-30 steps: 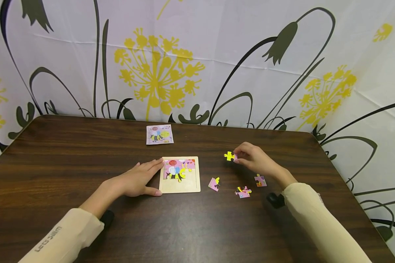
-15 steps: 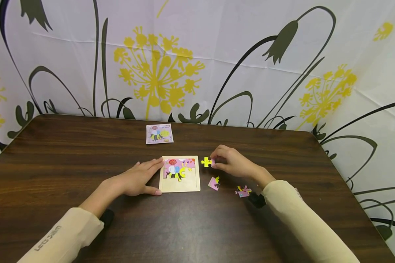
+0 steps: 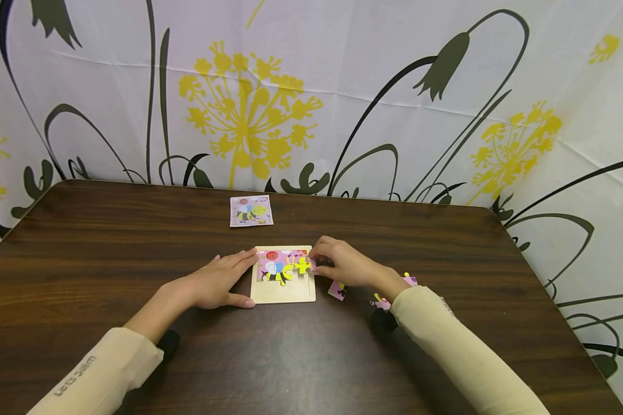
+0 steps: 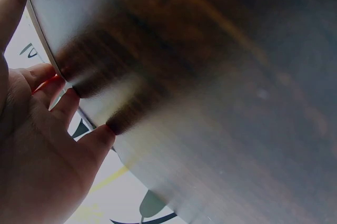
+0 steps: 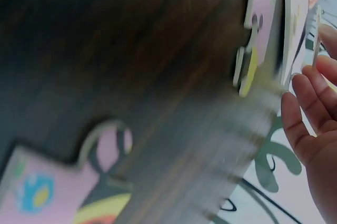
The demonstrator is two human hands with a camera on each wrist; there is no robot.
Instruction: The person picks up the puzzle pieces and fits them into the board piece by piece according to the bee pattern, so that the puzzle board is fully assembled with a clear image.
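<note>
A square wooden puzzle frame (image 3: 282, 295) lies on the table, its upper part filled with pieces of a bee picture. My left hand (image 3: 215, 282) rests beside it, fingers and thumb spread along its left edge; in the left wrist view those fingers (image 4: 66, 108) look straight. With thumb and fingers my right hand (image 3: 345, 262) pinches a yellow and pink puzzle piece (image 3: 302, 266) over the frame's right side. Under and beside the right arm lie loose pieces: a pink and yellow one (image 3: 337, 290), another (image 3: 380, 302) partly covered by the wrist, and a third (image 3: 409, 279).
A printed picture card (image 3: 251, 211) of the same bee lies behind the frame. The brown wooden table (image 3: 135, 230) meets a flowered cloth (image 3: 374, 115) along its back edge. A black wrist strap piece (image 3: 384, 320) sits below the right sleeve.
My right hand has carried the yellow and pink puzzle piece leftward from the table's right side to over the frame. The left hand has stayed at the frame's left edge.
</note>
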